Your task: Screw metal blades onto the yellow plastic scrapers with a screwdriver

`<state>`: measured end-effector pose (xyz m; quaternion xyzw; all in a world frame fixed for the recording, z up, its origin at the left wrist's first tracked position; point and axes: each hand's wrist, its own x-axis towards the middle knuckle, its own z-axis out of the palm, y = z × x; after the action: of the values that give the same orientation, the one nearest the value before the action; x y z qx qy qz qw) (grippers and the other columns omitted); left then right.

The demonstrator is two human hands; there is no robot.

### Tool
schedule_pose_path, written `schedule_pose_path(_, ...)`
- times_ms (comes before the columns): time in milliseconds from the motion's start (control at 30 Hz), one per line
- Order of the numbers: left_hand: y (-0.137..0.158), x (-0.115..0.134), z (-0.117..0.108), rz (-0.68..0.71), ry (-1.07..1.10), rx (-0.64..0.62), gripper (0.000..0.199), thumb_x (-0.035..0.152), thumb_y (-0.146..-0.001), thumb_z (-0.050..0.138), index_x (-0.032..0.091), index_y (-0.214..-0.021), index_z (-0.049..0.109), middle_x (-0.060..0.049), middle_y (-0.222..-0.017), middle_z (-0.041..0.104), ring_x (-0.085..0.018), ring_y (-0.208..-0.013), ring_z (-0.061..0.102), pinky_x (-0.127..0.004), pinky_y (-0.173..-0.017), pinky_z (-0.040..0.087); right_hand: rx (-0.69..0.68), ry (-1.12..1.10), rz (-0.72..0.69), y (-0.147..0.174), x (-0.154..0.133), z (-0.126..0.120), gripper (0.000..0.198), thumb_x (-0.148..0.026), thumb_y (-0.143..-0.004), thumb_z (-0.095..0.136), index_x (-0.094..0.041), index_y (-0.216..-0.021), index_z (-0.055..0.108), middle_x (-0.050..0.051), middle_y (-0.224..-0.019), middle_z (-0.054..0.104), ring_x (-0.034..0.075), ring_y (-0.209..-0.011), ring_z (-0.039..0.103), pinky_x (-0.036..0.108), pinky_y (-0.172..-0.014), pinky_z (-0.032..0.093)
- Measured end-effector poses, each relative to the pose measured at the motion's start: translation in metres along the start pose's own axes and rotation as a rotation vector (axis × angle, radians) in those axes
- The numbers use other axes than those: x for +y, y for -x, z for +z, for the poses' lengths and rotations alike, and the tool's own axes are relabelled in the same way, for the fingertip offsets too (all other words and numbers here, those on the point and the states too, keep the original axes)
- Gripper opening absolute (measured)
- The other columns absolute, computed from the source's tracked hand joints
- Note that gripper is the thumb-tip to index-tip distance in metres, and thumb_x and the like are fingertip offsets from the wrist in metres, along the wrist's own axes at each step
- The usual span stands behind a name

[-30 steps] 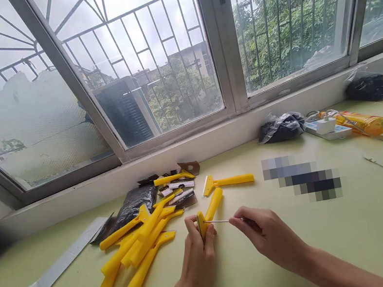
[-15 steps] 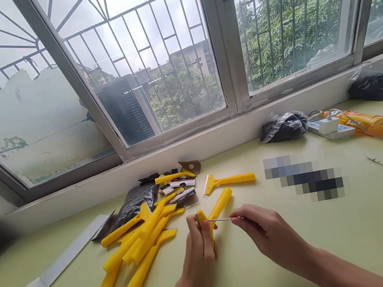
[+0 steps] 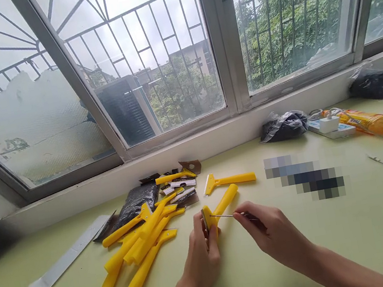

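Note:
Near the middle of the table, my left hand is closed around the head of a yellow scraper, whose handle points up and to the right. My right hand pinches a slim screwdriver; its thin metal shaft shows, while its handle is hidden in the fingers. The shaft's tip touches the flat of the scraper head, near its centre. Left of my hands lies a pile of yellow scrapers. Just behind, a single scraper rests with its head to the left.
Beside the pile are a black plastic packet, small blade boxes and a long white strip. A bag of dark material, a power strip and an orange bottle stand back right. A pixelated patch covers something at right.
The held scraper has shifted slightly right and its head is turned more toward me, showing more of its flat face. Both hands moved a little; the screwdriver stays against the head.

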<state>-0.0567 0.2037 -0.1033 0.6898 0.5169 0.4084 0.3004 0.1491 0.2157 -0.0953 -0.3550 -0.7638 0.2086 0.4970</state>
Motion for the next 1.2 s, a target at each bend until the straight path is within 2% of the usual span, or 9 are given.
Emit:
schedule_pose_path(167,0.0,-0.0034,0.0014,-0.004,-0.009,0.008,0.027,0.046,-0.102,0.045,0.025,-0.12,0.043,-0.003,-0.093,0.058,-0.017,-0.077,0.055,-0.031,-0.077,0.048,-0.021,-0.014,-0.055,0.0022,-0.006,0.0043,0.014,-0.027,-0.105,0.044,-0.022,-0.108,0.057,0.003,-0.087,0.061,0.015,-0.069,0.057,0.027,-0.063,0.046)
schedule_pose_path(333,-0.0011,-0.0038,0.002,-0.019,-0.03,0.016,0.023,0.043,-0.103,0.044,0.025,-0.117,0.043,-0.005,-0.096,0.06,-0.02,-0.084,0.057,-0.034,-0.083,0.049,-0.024,0.065,0.059,0.0006,-0.0014,0.0014,0.023,-0.038,-0.107,0.048,-0.023,-0.095,0.059,-0.007,-0.057,0.048,0.013,-0.046,0.038,0.028,-0.049,0.032)
schedule_pose_path(400,-0.0013,-0.0037,0.0022,-0.019,-0.025,0.013,0.023,0.043,-0.103,0.044,0.025,-0.116,0.043,-0.005,-0.097,0.06,-0.02,-0.085,0.059,-0.034,-0.082,0.049,-0.021,0.045,0.033,0.0003,0.0012,0.0017,0.026,-0.036,-0.108,0.046,-0.022,-0.09,0.059,-0.004,-0.063,0.054,0.013,-0.051,0.043,0.027,-0.051,0.035)
schedule_pose_path(600,-0.0019,-0.0029,0.0027,0.013,-0.037,0.019,0.02,0.039,-0.103,0.043,0.025,-0.118,0.043,-0.003,-0.092,0.06,-0.019,-0.081,0.057,-0.033,-0.08,0.049,-0.019,-0.012,-0.1,0.0025,-0.0039,0.0056,0.02,-0.029,-0.108,0.042,-0.023,-0.11,0.061,0.005,-0.092,0.061,0.016,-0.075,0.058,0.028,-0.068,0.048)
schedule_pose_path(800,-0.0014,-0.0009,0.0032,0.015,-0.016,0.049,0.025,0.038,-0.101,0.047,0.023,-0.121,0.046,-0.004,-0.089,0.062,-0.019,-0.079,0.061,-0.031,-0.075,0.05,-0.041,0.018,0.055,-0.0009,-0.0021,0.001,0.028,-0.036,-0.109,0.043,-0.023,-0.089,0.058,-0.005,-0.061,0.052,0.013,-0.05,0.041,0.028,-0.052,0.035)
schedule_pose_path(900,-0.0011,0.0003,0.0031,0.023,-0.03,0.049,0.026,0.038,-0.101,0.047,0.024,-0.122,0.047,-0.003,-0.087,0.062,-0.019,-0.079,0.062,-0.03,-0.073,0.05,-0.007,0.009,0.0,-0.0011,-0.0002,0.0012,0.023,-0.032,-0.108,0.044,-0.022,-0.094,0.059,0.001,-0.078,0.061,0.016,-0.063,0.052,0.029,-0.061,0.043)
schedule_pose_path(1033,-0.0018,-0.0002,0.0029,0.015,-0.074,0.034,0.024,0.037,-0.102,0.046,0.024,-0.123,0.045,-0.002,-0.084,0.06,-0.019,-0.079,0.061,-0.031,-0.074,0.049,-0.021,-0.044,-0.109,0.0014,-0.0041,0.0018,0.017,-0.025,-0.106,0.044,-0.023,-0.112,0.06,0.005,-0.094,0.059,0.016,-0.074,0.056,0.029,-0.068,0.048)
schedule_pose_path(1133,-0.0023,-0.0013,0.003,0.008,-0.081,0.021,0.024,0.036,-0.103,0.045,0.025,-0.124,0.042,-0.002,-0.087,0.061,-0.019,-0.081,0.061,-0.031,-0.075,0.048,-0.035,-0.079,-0.026,0.0015,-0.0063,-0.0001,0.015,-0.029,-0.107,0.047,-0.024,-0.113,0.059,0.0,-0.083,0.058,0.014,-0.064,0.052,0.027,-0.06,0.045)
schedule_pose_path(1200,-0.0021,-0.0016,0.003,0.007,-0.081,0.017,0.024,0.035,-0.103,0.044,0.025,-0.125,0.042,-0.003,-0.089,0.062,-0.02,-0.082,0.062,-0.031,-0.075,0.047,-0.029,-0.064,0.039,0.0003,-0.0055,-0.0012,0.016,-0.032,-0.107,0.047,-0.024,-0.103,0.06,-0.004,-0.07,0.053,0.013,-0.055,0.045,0.027,-0.054,0.039)
